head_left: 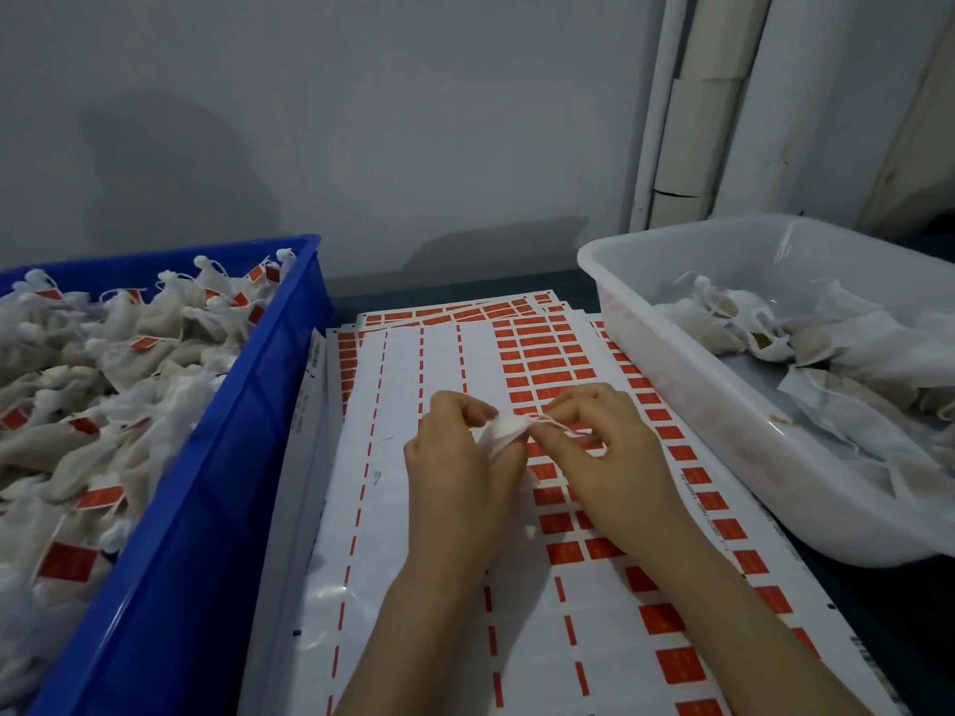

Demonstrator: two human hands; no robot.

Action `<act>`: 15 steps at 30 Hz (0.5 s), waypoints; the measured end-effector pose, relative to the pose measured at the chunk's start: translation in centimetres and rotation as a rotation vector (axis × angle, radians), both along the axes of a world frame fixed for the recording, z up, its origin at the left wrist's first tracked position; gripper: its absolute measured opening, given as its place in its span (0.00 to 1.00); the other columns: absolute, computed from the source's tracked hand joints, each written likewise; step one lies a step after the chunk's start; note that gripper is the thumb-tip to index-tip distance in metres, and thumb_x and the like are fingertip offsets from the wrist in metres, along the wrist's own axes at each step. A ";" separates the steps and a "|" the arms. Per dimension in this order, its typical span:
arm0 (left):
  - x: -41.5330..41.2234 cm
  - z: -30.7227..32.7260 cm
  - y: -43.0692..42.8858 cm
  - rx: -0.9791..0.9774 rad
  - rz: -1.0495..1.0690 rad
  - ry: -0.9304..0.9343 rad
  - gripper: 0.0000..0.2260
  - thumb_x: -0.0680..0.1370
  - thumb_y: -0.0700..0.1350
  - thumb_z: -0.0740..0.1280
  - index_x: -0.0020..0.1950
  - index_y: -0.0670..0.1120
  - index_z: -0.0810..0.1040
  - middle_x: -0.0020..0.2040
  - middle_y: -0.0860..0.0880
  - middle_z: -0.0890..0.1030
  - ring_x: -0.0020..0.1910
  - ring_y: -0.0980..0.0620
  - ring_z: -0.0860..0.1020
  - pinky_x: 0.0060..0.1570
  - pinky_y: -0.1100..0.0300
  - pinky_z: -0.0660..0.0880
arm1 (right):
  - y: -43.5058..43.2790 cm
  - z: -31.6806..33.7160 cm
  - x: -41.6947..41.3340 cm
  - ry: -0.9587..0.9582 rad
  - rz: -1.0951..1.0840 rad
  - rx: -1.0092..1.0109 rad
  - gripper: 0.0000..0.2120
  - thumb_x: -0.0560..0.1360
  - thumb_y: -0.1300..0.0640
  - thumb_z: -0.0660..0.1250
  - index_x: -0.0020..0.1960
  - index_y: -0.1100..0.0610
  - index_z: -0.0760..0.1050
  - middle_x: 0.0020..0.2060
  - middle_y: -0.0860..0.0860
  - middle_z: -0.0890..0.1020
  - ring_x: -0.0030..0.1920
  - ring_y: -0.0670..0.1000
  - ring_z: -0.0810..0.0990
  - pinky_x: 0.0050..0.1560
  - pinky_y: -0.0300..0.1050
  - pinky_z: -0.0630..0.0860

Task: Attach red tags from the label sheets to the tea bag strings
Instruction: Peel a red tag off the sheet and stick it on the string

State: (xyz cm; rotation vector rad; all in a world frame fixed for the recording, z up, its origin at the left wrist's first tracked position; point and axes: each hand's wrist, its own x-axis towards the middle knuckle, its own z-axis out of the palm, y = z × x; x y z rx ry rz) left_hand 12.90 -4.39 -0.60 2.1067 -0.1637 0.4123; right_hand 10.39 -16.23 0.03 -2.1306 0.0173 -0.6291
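A small white tea bag (502,431) is held over the label sheets (439,509). My left hand (460,467) pinches the bag's body from the left. My right hand (604,447) pinches the bag's thin string (555,423) at its right end, fingers closed on it. The top sheet is white with rows of red tags (666,620) left on its right side and bare backing on its left. I cannot see a tag on this bag's string.
A blue crate (206,483) at the left is heaped with tea bags carrying red tags. A translucent white tub (672,385) at the right holds untagged tea bags. A grey wall and white pipes stand behind.
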 end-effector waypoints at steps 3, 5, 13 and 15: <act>-0.3 0.2 0.2 0.121 0.015 -0.164 0.12 0.72 0.50 0.71 0.37 0.55 0.68 0.41 0.58 0.73 0.42 0.55 0.72 0.41 0.72 0.66 | 0.1 0.2 -0.4 -0.027 0.053 0.121 0.07 0.73 0.52 0.67 0.39 0.43 0.71 0.38 0.36 0.76 0.45 0.34 0.74 0.40 0.21 0.69; -0.9 0.2 0.2 0.151 -0.043 -0.081 0.12 0.75 0.53 0.66 0.33 0.56 0.70 0.31 0.60 0.75 0.35 0.57 0.75 0.35 0.72 0.66 | 0.3 0.0 -0.5 -0.036 0.070 0.172 0.06 0.73 0.53 0.67 0.39 0.44 0.72 0.37 0.37 0.78 0.44 0.34 0.76 0.39 0.21 0.69; -0.4 1.9 -0.8 -0.402 -0.143 0.481 0.12 0.80 0.53 0.60 0.40 0.54 0.77 0.41 0.53 0.83 0.39 0.54 0.81 0.39 0.62 0.77 | 0.5 -0.1 -0.6 -0.063 0.105 0.175 0.07 0.73 0.53 0.67 0.40 0.42 0.72 0.36 0.35 0.78 0.44 0.33 0.76 0.39 0.20 0.69; -0.2 1.9 -0.5 -0.511 -0.084 0.479 0.15 0.78 0.59 0.58 0.40 0.55 0.79 0.35 0.59 0.82 0.38 0.56 0.80 0.34 0.66 0.72 | 0.7 -0.4 -0.6 -0.038 0.147 0.142 0.07 0.73 0.52 0.67 0.39 0.41 0.72 0.35 0.35 0.78 0.44 0.34 0.77 0.40 0.21 0.70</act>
